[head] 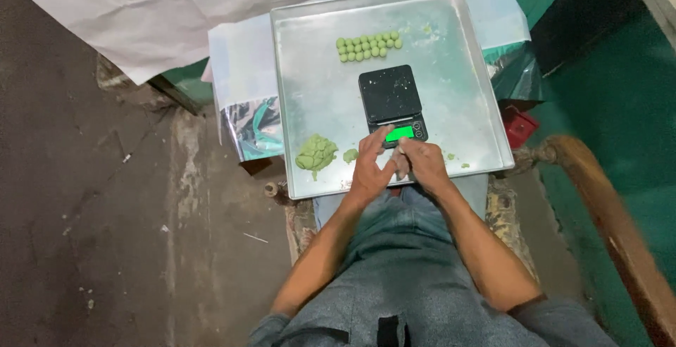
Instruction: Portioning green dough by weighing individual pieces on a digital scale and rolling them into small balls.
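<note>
Dough bit sits squished between left hand and right hand, fingers closed around it, near the scale.

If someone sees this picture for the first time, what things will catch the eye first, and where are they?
First, the large metal tray in the middle, with a black scale on it whose display glows bright green. Behind the scale lie rows of small green balls; at the tray's near left corner sits a lump of green dough. Both hands, left hand and right hand, meet at the tray's near edge, just before the scale.
</note>
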